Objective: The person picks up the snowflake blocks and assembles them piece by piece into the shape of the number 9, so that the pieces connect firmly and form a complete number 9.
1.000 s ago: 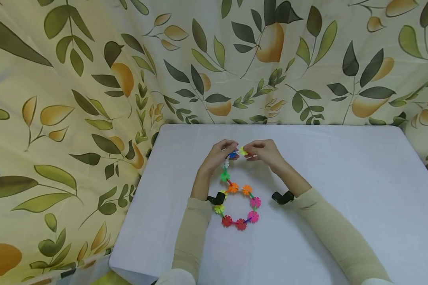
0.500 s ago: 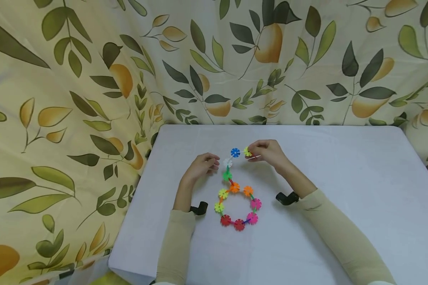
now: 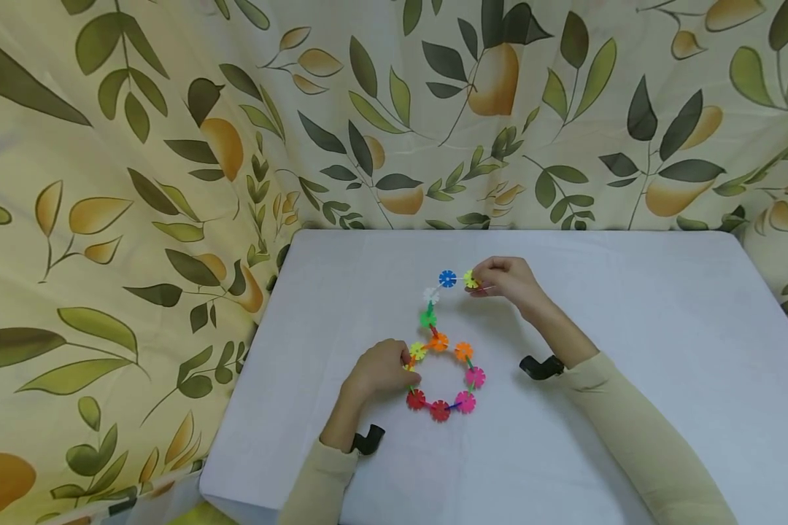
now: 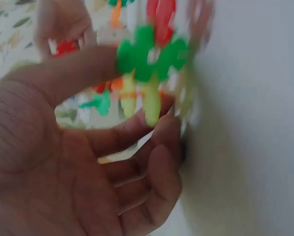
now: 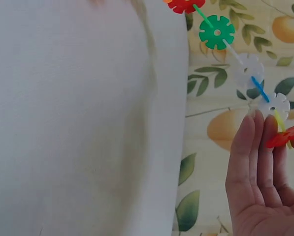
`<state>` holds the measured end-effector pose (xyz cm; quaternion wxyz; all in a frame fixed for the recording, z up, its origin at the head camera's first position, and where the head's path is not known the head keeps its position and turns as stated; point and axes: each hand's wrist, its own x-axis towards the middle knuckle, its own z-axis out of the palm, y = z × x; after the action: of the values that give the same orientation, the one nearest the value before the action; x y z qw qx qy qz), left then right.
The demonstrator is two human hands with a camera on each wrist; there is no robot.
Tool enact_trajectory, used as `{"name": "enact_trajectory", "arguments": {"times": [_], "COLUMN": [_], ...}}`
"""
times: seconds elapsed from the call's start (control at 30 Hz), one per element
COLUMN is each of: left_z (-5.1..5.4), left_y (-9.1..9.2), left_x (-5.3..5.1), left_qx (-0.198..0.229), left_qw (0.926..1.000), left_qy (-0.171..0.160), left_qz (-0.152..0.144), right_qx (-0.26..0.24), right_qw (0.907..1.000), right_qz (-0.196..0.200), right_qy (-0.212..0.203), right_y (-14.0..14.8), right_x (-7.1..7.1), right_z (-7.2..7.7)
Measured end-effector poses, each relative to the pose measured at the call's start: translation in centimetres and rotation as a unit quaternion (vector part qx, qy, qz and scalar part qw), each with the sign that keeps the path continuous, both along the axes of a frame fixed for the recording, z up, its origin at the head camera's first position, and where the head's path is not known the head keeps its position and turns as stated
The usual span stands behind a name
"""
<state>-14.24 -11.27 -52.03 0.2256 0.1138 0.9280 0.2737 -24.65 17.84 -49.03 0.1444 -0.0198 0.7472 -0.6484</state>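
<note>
A chain of colourful plastic snowflake discs (image 3: 475, 377) lies on the white table, its lower part a closed ring and its upper part a tail curving up. My right hand (image 3: 508, 281) pinches the tail's far end by a yellow disc (image 3: 470, 278), beside a blue disc (image 3: 447, 278). In the right wrist view the thumb is mostly cut off behind a red disc (image 5: 284, 136). My left hand (image 3: 377, 372) grips the ring's left side, its fingers hiding a disc there. Up close in the left wrist view, which is blurred, the thumb touches a green disc (image 4: 151, 54) above curled fingers.
The table (image 3: 643, 328) has a white cover and ends at a back edge before a leaf-patterned curtain (image 3: 551, 146). Black wrist-worn pieces (image 3: 541, 367) jut inward from both wrists.
My left hand let go near the blue disc, drew back left, then came down to the ring's left side. My right hand has shifted right, drawing the tail along.
</note>
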Motion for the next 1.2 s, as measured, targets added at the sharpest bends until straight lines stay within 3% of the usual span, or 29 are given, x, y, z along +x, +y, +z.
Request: {"name": "enact_trajectory", "arguments": {"times": [0.1,0.2,0.4,0.6,0.77,0.93,1.1,1.2], "left_z": [-0.2,-0.1,-0.3,-0.4,0.0,0.8,1.8,2.5], "left_y": [0.6,0.6,-0.2,-1.1,-1.5,-1.4,-1.3,-1.2], "left_x": [0.5,0.5,-0.4,-2.5,-4.0,-5.4,-6.7,-7.6], "left_qx": [-0.006,0.006,0.077,0.139,0.205,0.244,0.309,0.325], "left_qw": [0.9995,0.9987,0.9925,0.981,0.9653,0.958,0.9423,0.9382], "left_qy": [0.031,0.041,0.044,0.042,0.027,0.012,-0.034,-0.058], "left_qz": [0.009,0.029,0.085,0.128,0.159,0.15,0.125,0.104], "right_qx": [0.0,-0.032,-0.103,-0.025,0.042,0.074,0.08,0.083], "right_qw": [1.0,0.9994,0.9938,0.9972,0.9934,0.9868,0.9828,0.9815], "right_qz": [-0.001,0.011,0.024,0.057,0.1,0.139,0.163,0.17], "right_qy": [-0.001,-0.004,-0.035,-0.041,-0.036,-0.037,-0.035,-0.024], "right_y": [0.5,1.2,2.5,3.5,3.8,3.8,4.0,4.2], "right_x": [0.2,0.5,0.8,0.9,1.2,1.7,2.1,2.3], "right_z": [0.0,-0.1,0.0,0.3,0.3,0.4,0.4,0.5]}}
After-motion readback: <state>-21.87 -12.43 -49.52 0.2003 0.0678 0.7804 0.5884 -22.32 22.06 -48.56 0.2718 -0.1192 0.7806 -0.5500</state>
